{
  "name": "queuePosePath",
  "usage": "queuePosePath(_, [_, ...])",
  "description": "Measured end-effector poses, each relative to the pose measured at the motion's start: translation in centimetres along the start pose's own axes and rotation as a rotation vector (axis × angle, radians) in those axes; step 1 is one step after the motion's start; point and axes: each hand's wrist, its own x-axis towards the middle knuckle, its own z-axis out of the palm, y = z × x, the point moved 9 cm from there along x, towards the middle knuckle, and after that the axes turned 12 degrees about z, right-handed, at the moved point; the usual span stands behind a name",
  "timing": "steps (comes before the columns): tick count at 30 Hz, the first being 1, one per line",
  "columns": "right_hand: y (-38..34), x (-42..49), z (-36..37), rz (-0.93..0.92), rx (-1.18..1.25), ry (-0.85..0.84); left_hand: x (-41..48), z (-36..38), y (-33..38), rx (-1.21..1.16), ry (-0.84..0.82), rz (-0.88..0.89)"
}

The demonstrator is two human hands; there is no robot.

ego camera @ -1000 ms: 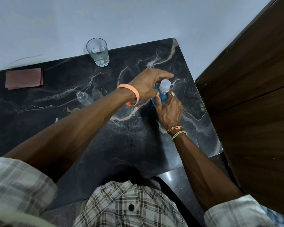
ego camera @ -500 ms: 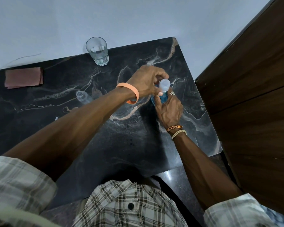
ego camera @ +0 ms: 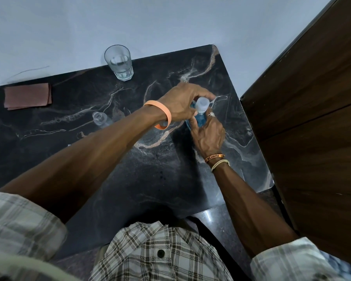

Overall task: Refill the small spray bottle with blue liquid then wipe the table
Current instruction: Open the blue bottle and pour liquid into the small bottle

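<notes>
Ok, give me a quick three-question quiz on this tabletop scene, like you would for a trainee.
1. True or false: the small clear bottle has its top on.
2. Which hand grips the white cap of the blue bottle? A) left B) right C) neither
3. Fill in: seen from the wearer, the folded cloth lies to the ___ of the glass.

Key
1. False: its neck is open.
2. A: the left hand grips the cap, while the right hand holds the body.
3. left
</notes>
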Motion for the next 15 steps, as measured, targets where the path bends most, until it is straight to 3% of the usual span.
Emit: queuePosePath(15, [-0.4,0.2,-0.5,-0.004,-0.009,-0.055,-0.6,-1.2,-0.6,-0.118,0.099,-0.079])
